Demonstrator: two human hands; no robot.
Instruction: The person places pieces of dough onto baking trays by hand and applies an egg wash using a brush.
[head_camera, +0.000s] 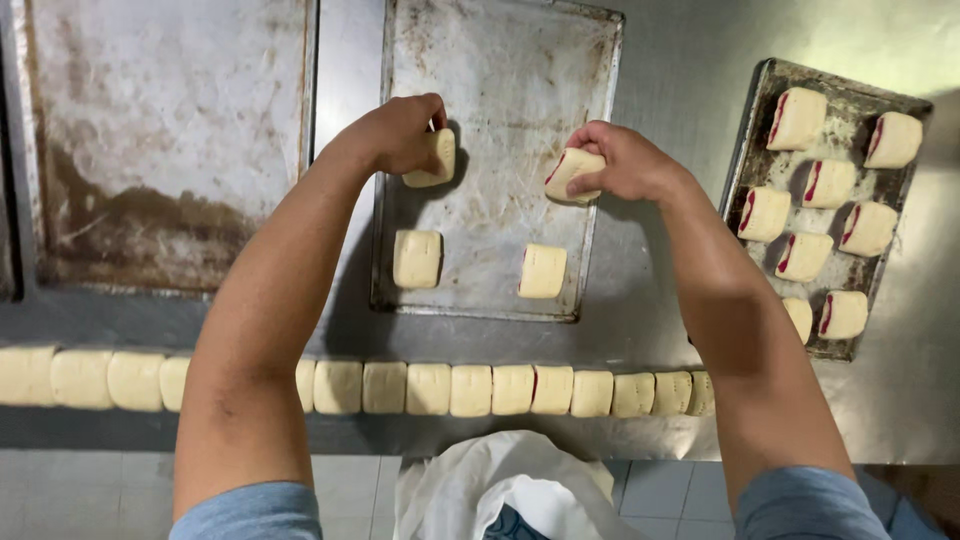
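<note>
Nearest the camera, below the counter edge, a crumpled white cloth (500, 485) hangs over a pale tiled floor (90, 495). Just beyond it, a long row of pale square dough pieces (470, 389) lies side by side along the front of the grey steel counter (660, 330). Past the row sits a worn, scuffed metal baking tray (500, 100) with two pale dough squares (417, 258) resting near its front edge, well apart from each other. Above that tray the left hand (395, 132) has its fingers closed round a pale folded dough piece (436, 158), held over the tray's left side. The right hand (615, 160) pinches a folded dough piece with a red filling line (570, 172), fingers clamped on it over the tray's right edge. To the right, a smaller dark tray (760, 90) holds red-filled dough pieces (800, 118) in rows. At far left lies a large stained metal tray (165, 130)
</note>
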